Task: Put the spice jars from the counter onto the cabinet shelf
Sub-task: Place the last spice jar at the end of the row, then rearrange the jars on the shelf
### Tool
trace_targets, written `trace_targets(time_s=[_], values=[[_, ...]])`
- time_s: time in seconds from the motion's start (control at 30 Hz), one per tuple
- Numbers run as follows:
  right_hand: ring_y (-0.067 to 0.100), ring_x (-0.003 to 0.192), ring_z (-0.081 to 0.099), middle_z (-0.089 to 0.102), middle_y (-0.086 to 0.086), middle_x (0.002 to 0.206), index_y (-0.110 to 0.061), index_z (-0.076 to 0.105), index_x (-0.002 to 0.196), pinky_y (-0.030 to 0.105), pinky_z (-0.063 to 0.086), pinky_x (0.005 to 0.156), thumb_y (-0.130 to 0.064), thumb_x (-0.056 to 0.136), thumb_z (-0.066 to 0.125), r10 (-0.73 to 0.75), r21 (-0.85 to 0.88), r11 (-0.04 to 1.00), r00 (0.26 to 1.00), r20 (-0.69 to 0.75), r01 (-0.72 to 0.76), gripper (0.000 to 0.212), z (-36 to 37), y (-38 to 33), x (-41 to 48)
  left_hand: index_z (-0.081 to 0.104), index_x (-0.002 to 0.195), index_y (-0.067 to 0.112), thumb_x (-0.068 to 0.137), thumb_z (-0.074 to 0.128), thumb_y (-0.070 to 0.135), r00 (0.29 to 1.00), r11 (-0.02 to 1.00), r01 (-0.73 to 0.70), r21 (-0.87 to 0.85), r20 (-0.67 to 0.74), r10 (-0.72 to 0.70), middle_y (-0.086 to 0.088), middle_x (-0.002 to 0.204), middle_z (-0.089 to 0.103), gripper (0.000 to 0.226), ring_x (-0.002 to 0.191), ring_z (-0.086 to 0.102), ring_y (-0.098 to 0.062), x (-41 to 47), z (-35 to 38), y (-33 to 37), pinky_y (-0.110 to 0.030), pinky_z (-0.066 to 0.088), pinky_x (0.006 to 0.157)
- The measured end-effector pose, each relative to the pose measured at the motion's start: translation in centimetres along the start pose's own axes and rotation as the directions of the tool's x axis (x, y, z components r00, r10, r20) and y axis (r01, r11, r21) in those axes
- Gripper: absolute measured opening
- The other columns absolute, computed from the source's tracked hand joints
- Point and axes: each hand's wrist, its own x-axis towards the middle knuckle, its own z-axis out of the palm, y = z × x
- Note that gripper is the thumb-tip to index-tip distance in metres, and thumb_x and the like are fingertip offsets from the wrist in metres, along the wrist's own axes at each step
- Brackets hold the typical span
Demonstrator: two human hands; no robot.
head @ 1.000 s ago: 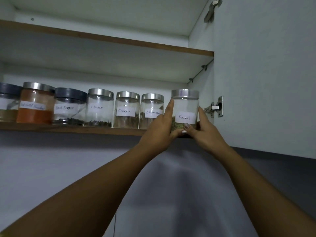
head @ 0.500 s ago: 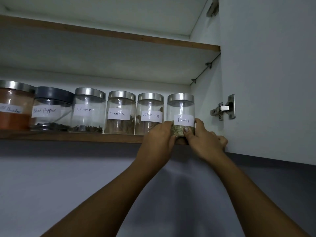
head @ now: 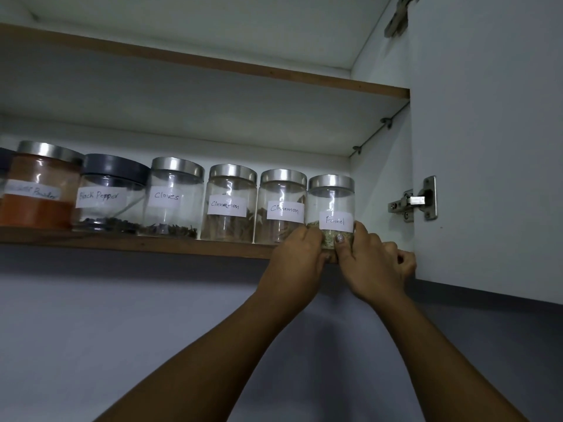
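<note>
A glass fennel jar (head: 331, 205) with a steel lid stands at the right end of the wooden cabinet shelf (head: 152, 245). My left hand (head: 297, 257) grips its lower left side and my right hand (head: 370, 263) grips its lower right, thumb on the glass. To its left runs a row of jars: two cinnamon jars (head: 281, 205) (head: 230, 204), a cloves jar (head: 173, 197), a black pepper jar (head: 109, 193) with a dark lid, and an orange powder jar (head: 39, 187). The counter is out of view.
The open cabinet door (head: 487, 147) hangs just right of my right hand, with a hinge (head: 416, 199) at jar height. An upper shelf (head: 213, 65) spans above the jars. A grey wall (head: 122, 315) lies below the shelf.
The fennel jar has been pushed back onto the shelf in line with the cinnamon jars. Both hands slid lower on it, and my view shifted right and closer.
</note>
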Motion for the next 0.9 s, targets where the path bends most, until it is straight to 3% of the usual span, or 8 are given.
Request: trace_targets(time_s=[0.13,0.27,0.4,0.47,0.53,0.67,0.8,0.9], values=[[0.028,0.137,0.026,0.035,0.009,0.146,-0.016,0.009,0.150,0.051,0.007,0.112,-0.050,0.096,0.024,0.059,-0.019,0.998,0.998,0.016,-0.058,0.065,0.2,-0.4,-0.8,0.056,0.104,0.007,0.088,0.056,0.009,0.991,1.000,0.017,-0.011,0.135,-0.016,-0.008,0.107,0.056,0.017,0.095,0.053,-0.020,-0.7,-0.9,-0.2,-0.021,0.035,0.073],[0.028,0.146,-0.012,-0.007,0.011,0.159,-0.010,-0.010,0.149,0.054,-0.001,0.115,-0.059,0.093,0.023,0.095,0.016,0.995,0.992,0.082,-0.096,0.082,0.6,-1.3,-2.8,0.049,0.126,0.008,0.084,0.050,-0.005,0.951,0.990,-0.110,0.094,0.299,0.077,-0.010,0.130,0.051,0.044,0.112,0.052,-0.027,-2.0,-2.6,-0.5,-0.033,0.045,0.088],[0.035,0.142,-0.023,-0.028,0.018,0.153,-0.006,-0.020,0.146,0.049,0.002,0.116,-0.059,0.092,0.034,0.073,0.040,0.996,0.977,0.202,-0.083,0.094,0.2,-3.3,-4.9,0.027,0.144,0.005,0.086,0.048,-0.007,0.910,0.938,-0.204,0.282,0.407,0.076,-0.012,0.156,0.018,0.063,0.131,0.040,-0.032,-3.2,-6.0,-2.1,-0.041,0.043,0.102],[0.039,0.141,-0.023,-0.029,0.021,0.152,-0.003,-0.020,0.146,0.047,0.000,0.117,-0.054,0.094,0.037,0.082,0.051,0.994,0.958,0.274,-0.099,0.092,-0.1,-4.5,-5.6,0.025,0.145,0.005,0.087,0.047,-0.005,0.906,0.907,-0.228,0.355,0.419,0.063,-0.013,0.156,0.016,0.063,0.128,0.043,-0.033,-3.9,-7.5,-3.4,-0.043,0.046,0.097],[0.041,0.141,-0.021,-0.027,0.024,0.152,0.001,-0.019,0.145,0.046,0.000,0.117,-0.047,0.096,0.041,0.089,0.058,0.992,0.940,0.330,-0.114,0.091,-0.2,-6.5,-6.4,0.039,0.138,0.002,0.086,0.051,-0.002,0.910,0.885,-0.270,0.380,0.401,0.106,-0.017,0.148,0.035,0.054,0.119,0.052,-0.034,-5.0,-9.3,-5.3,-0.043,0.052,0.088],[0.041,0.143,-0.012,-0.016,0.028,0.154,0.008,-0.019,0.143,0.045,0.008,0.117,-0.043,0.094,0.048,0.152,0.017,0.984,0.895,0.420,-0.175,0.097,0.2,-11.9,-8.6,0.065,0.106,0.006,0.058,0.079,0.005,0.874,0.829,-0.385,0.405,0.448,0.187,-0.012,0.102,0.068,0.050,0.077,0.068,-0.025,-7.3,-13.7,-9.4,-0.034,0.057,0.050],[0.040,0.142,0.014,0.010,0.020,0.156,0.008,-0.016,0.144,0.043,0.028,0.111,-0.050,0.091,0.050,0.059,-0.067,0.997,0.885,0.463,-0.031,0.103,1.3,-19.3,-11.3,0.067,0.094,0.011,0.054,0.080,0.010,0.906,0.810,-0.351,0.470,0.389,0.167,-0.004,0.085,0.067,0.042,0.068,0.063,-0.019,-8.9,-19.6,-14.2,-0.028,0.053,0.044],[0.035,0.142,0.017,0.011,0.014,0.158,0.004,-0.013,0.146,0.038,0.028,0.111,-0.050,0.091,0.050,-0.116,0.006,0.991,0.853,0.510,0.131,0.100,2.2,-25.7,-13.1,0.067,0.094,0.012,0.056,0.080,0.012,0.935,0.802,-0.269,0.533,0.346,0.084,-0.004,0.086,0.068,0.040,0.072,0.065,-0.019,-10.3,-24.4,-18.5,-0.030,0.056,0.049]])
